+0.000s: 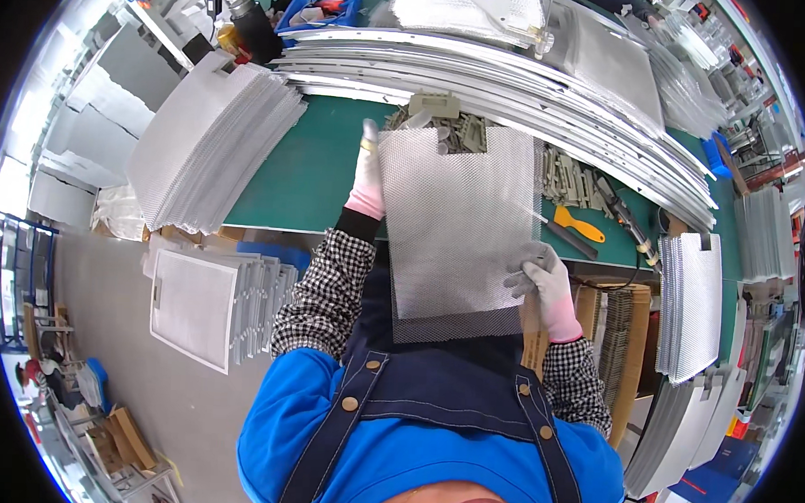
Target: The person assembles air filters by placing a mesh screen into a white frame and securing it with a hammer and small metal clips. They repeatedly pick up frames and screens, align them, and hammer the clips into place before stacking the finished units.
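Observation:
Upright in front of my chest is a silvery metal mesh sheet (456,227) with a rectangular notch in its top edge. A darker mesh layer shows behind it along the lower and right edges. My left hand (367,175), in a grey and pink glove, holds the left edge with the thumb pointing up; its other fingers are partly hidden. My right hand (543,279), gloved alike, is closed at the lower right edge, fingers on the mesh. Beyond the sheet lies a heap of grey-green plastic clips (467,134), one larger grey plastic piece (434,104) on top.
On the green table (281,181) are a yellow scraper (579,224), a dark-handled tool (570,240) and an electric screwdriver (628,224). Long metal strips (506,82) lie across the back. Mesh stacks stand left (215,147) and right (691,301). A cardboard box (631,348) is below the table.

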Demonstrator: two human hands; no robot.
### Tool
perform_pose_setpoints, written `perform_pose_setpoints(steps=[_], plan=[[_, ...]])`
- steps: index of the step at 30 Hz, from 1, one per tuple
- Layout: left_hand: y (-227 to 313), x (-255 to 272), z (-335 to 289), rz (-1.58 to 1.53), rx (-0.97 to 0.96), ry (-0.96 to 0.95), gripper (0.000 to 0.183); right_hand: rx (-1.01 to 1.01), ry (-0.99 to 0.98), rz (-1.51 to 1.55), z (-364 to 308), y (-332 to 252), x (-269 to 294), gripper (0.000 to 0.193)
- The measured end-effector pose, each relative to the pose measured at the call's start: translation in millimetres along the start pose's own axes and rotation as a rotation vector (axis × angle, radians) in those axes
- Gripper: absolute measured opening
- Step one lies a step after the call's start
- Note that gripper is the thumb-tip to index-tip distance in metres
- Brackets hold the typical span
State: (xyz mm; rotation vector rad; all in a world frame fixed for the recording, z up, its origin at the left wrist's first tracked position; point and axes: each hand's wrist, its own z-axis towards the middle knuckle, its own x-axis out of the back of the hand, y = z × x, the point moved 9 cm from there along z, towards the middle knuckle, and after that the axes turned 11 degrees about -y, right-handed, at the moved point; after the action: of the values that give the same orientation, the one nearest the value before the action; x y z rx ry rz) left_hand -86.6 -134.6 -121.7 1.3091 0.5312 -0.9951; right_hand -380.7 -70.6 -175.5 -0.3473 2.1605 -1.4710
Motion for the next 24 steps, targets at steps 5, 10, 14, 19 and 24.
perform_pose_setpoints(steps=[5, 10, 14, 19, 24], plan=[[-6, 5, -8, -0.031, 0.034, 0.086, 0.082, -0.182, -0.147, -0.591, 5, -29, 2, 0.033], [0, 15, -12, -0.150, -0.012, 0.003, 0.085, 0.292, 0.231, -1.249, 101, -224, 52, 0.045], [-4, 30, -5, -0.121, -0.015, -0.088, 0.084, 0.814, 0.388, -1.222, 225, -353, 36, 0.062], [9, 21, -7, -0.087, -0.078, 0.013, 0.071, 0.314, 0.546, -1.717, 362, -357, 21, 0.067], [6, 31, -9, -0.098, -0.170, -0.109, 0.072, 0.296, 0.545, -1.824, 407, -364, 71, 0.064]])
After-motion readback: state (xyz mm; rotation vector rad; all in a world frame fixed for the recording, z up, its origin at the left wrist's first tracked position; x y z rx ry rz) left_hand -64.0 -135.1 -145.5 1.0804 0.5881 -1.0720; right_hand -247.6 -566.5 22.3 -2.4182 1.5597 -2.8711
